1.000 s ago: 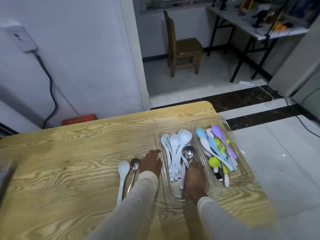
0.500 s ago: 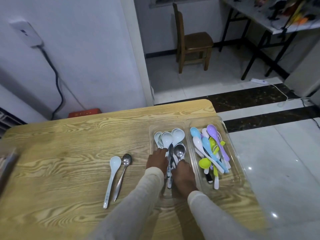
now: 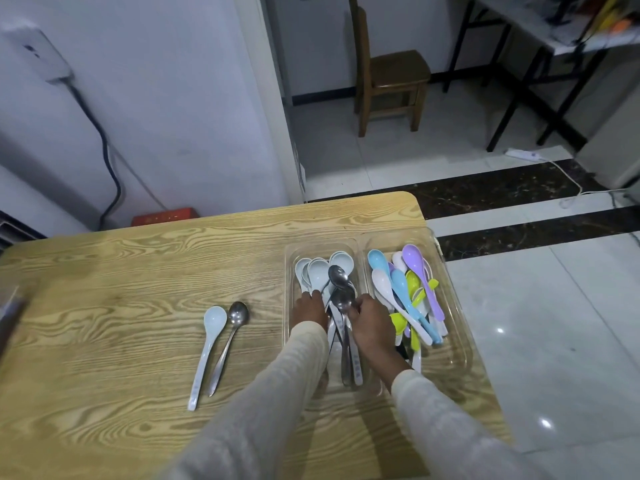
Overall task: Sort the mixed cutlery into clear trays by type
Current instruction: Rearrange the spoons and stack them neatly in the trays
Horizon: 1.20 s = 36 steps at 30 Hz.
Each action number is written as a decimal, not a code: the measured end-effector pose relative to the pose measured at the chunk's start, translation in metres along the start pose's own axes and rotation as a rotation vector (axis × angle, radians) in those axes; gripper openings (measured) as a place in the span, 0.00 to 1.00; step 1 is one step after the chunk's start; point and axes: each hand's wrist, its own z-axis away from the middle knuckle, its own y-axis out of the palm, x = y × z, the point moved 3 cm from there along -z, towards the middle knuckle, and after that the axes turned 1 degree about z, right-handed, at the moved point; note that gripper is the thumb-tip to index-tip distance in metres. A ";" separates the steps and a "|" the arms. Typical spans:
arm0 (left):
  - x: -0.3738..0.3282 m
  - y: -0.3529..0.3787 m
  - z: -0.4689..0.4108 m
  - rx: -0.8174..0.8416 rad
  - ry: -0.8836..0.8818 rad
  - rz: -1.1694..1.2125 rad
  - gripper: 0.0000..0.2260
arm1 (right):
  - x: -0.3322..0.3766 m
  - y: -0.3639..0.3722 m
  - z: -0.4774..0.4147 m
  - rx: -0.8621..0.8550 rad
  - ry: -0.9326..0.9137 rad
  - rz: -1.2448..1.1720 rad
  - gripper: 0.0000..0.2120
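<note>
Both hands down in the left tray

Left hand (image 3: 309,308) and right hand (image 3: 372,323) sit close together, not touching, inside the left tray (image 3: 289,271). The right hand pinches the near steel spoon (image 3: 343,301) at its neck. The left hand's fingertips lie on the white spoons (image 3: 317,273); whether it grips cannot be told. A second steel spoon (image 3: 337,276) lies over them. Coloured plastic spoons (image 3: 401,289) fill the right tray (image 3: 460,323). On the table (image 3: 121,289), well to the left, a loose white spoon (image 3: 211,341) and a loose steel spoon (image 3: 230,337) lie side by side

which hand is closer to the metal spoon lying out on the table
Left. The left hand sits right of the metal spoon, in the clear tray; the right hand lies farther right.
</note>
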 end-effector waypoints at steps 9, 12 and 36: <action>0.005 -0.016 0.007 -0.069 -0.025 0.297 0.14 | 0.000 -0.013 0.003 -0.150 -0.025 -0.165 0.07; 0.018 -0.028 0.014 -0.126 0.021 0.366 0.10 | 0.017 -0.013 0.007 -0.193 -0.074 -0.191 0.07; 0.230 -0.014 0.049 -0.100 -0.363 0.581 0.13 | 0.130 0.132 0.064 -0.061 -0.027 -0.155 0.08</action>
